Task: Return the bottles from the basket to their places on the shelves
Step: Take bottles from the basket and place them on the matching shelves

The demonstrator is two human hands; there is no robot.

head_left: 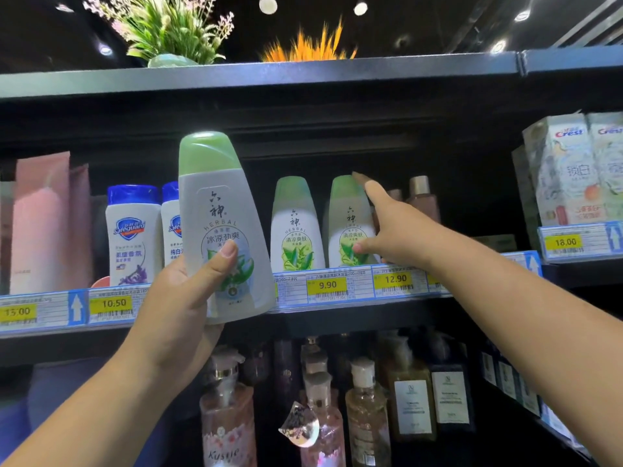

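My left hand (182,298) holds a grey-green herbal bottle with a green cap (219,214) upright in front of the upper shelf edge (337,298). Two similar green-capped white bottles stand on that shelf; one (295,224) is just right of the held bottle. My right hand (391,227) reaches against the second one (347,224), thumb on its lower label, fingers along its right side and top. Whether that hand grips it is unclear. No basket is in view.
Two blue-capped Safeguard bottles (133,234) and pink packs (43,224) stand left on the shelf. Brown bottles (421,197) sit behind my right hand. Crest boxes (566,170) fill the right shelf. Pump bottles (229,409) crowd the lower shelf. Plants (168,32) top the unit.
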